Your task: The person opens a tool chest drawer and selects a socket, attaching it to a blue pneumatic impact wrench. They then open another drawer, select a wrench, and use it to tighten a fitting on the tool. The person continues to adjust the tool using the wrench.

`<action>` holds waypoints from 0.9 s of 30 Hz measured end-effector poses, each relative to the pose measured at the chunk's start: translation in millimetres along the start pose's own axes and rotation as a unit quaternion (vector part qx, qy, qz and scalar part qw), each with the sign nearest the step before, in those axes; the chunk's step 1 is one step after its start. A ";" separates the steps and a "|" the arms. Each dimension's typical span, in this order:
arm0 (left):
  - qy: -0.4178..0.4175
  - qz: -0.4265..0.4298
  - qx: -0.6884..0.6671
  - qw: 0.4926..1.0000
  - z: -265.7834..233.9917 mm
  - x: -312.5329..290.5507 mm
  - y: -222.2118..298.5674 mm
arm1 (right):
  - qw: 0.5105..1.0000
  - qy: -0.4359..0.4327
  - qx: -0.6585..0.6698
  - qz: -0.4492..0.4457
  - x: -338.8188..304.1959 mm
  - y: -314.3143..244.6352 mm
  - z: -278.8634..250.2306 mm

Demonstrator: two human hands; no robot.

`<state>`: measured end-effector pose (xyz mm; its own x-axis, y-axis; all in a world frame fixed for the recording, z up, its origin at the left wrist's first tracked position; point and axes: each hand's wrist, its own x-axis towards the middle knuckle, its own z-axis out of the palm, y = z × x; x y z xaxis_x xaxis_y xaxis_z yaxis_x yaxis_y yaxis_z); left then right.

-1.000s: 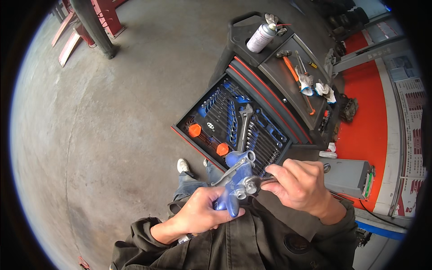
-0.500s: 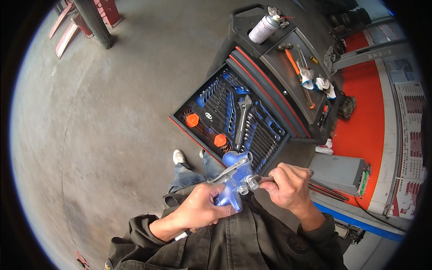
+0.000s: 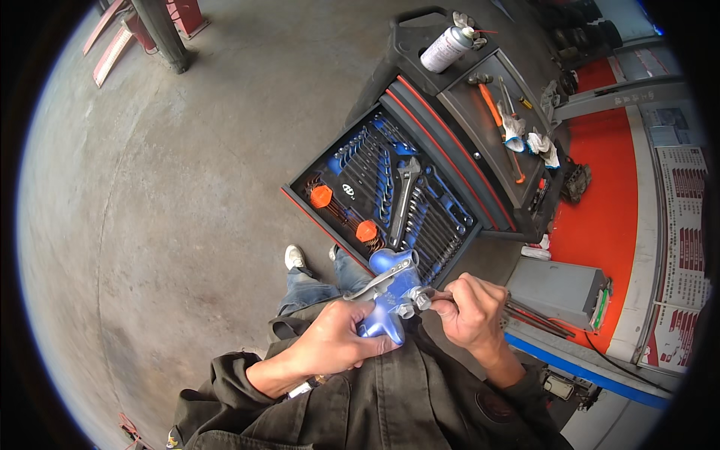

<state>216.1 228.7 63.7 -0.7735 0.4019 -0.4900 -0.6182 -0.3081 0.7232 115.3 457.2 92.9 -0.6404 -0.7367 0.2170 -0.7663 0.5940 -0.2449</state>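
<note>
My left hand (image 3: 335, 339) wraps around the handle of a blue spray gun (image 3: 384, 324), held in front of my jacket. A flat metal trigger (image 3: 381, 283) runs along the gun's left side. Two silver knobs or nuts (image 3: 416, 300) stick out on its right side. My right hand (image 3: 474, 311) is closed in a pinch on a thin metal tool (image 3: 441, 296) whose end meets the upper nut. Most of that tool is hidden by my fingers, so its exact kind does not show.
Beyond the gun, an open drawer (image 3: 300, 206) holds wrenches and orange-capped hex key sets. The tool cabinet (image 3: 457, 169) carries a spray can (image 3: 448, 49), a hammer (image 3: 489, 101) and gloves (image 3: 541, 149). A grey box (image 3: 559, 289) lies to the right.
My right hand has shifted slightly left and down, its fingers still closed on the thin metal tool at the nut. The left hand keeps its hold on the spray gun.
</note>
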 end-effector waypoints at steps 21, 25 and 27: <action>0.163 0.290 0.211 0.919 -9.2 13.3 -6.0 | 0.974 -0.177 0.129 -0.059 72.1 33.7 -74.9; 0.165 0.275 0.176 0.931 -25.6 13.2 -16.3 | 0.970 -0.186 0.150 0.041 76.1 32.1 -81.0; 0.188 0.301 0.208 0.912 -26.7 14.1 -13.3 | 0.969 -0.191 0.146 0.060 77.3 29.4 -78.7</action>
<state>209.7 215.5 34.2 -0.9966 -0.0806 -0.0194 -0.0202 0.0090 0.9998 39.2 443.1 176.9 -0.6157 -0.7669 -0.1813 -0.6043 0.6071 -0.5159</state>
